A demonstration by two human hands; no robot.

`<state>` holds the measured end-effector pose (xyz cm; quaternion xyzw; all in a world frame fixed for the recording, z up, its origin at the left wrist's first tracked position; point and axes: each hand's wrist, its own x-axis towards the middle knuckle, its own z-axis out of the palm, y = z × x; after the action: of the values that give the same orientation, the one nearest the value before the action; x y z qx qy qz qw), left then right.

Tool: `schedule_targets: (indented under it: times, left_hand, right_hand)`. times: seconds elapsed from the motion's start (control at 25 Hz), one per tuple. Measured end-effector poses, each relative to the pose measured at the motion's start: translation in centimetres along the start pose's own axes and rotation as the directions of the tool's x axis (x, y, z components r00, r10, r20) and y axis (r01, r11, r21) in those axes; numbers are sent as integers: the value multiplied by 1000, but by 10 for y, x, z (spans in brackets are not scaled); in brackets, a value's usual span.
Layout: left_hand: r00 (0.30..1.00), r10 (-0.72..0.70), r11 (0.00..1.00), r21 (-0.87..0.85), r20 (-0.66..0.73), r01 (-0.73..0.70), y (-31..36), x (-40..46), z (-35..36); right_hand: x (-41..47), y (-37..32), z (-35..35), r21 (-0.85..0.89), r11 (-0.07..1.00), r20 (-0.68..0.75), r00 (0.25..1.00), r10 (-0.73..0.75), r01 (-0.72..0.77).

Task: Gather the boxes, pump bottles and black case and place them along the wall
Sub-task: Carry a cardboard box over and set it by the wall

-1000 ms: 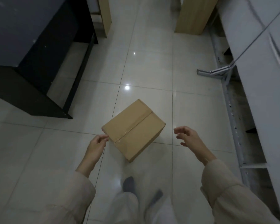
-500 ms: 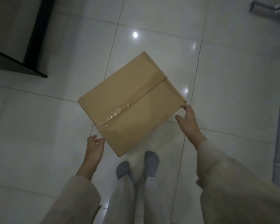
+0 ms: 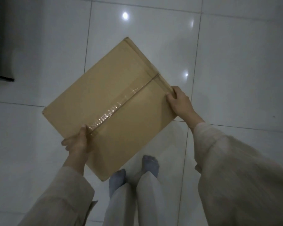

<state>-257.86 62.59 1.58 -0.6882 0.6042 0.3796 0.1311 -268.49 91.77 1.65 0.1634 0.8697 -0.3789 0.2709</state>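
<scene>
Filling most of the view is the pale tiled floor, glossy enough to throw back ceiling-light spots, with the dark foot of a piece of furniture at its left edge. Against it hangs the cardboard box, turned cornerwise to the tile joints and hiding the socked feet partly behind its nearest corner.

A second ago this box sat on the floor with both hands open and only reaching toward it; now it looks lifted clear and carried between them, which I judge to be the first pickup made, with the walk to the wall not yet begun. No wall, pump bottles or black case show in this view.

It is a plain brown carton, flaps shut and sealed by one strip of clear tape running along the centre seam, shiny and slightly wrinkled; its corners look square and undented.

The right hand has its grip closed over the far right edge, thumb on top. The left hand is clamped on the near left edge at the tape's end, thumb pressed on the lid, fingers underneath.
</scene>
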Motion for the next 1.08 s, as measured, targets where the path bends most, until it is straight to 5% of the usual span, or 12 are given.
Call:
schedule_targets:
  times: [0.24, 0.4, 0.68, 0.92, 1.08]
  left_hand:
    - [957, 255, 960, 80, 139, -268, 5, -21, -9]
    - [849, 418, 869, 129, 323, -477, 16, -68, -3]
    - [460, 580, 500, 152, 673, -853, -18, -197, 4]
    - [110, 448, 163, 40, 887, -986, -135, -326, 11]
    - [-60, 345, -6, -62, 937, -998, -259, -396, 26]
  right_hand:
    - [-50, 38, -13, 197, 958, 12, 977, 213, -211]
    - [-114, 88, -29, 371, 847, 19, 915, 403, -381]
    - [-317, 172, -20, 772, 512, -101, 723, 683, -376]
    - [-494, 246, 23, 995, 37, 15, 495, 869, -95]
    - [-600, 314, 55, 985, -107, 58, 322, 945, 137]
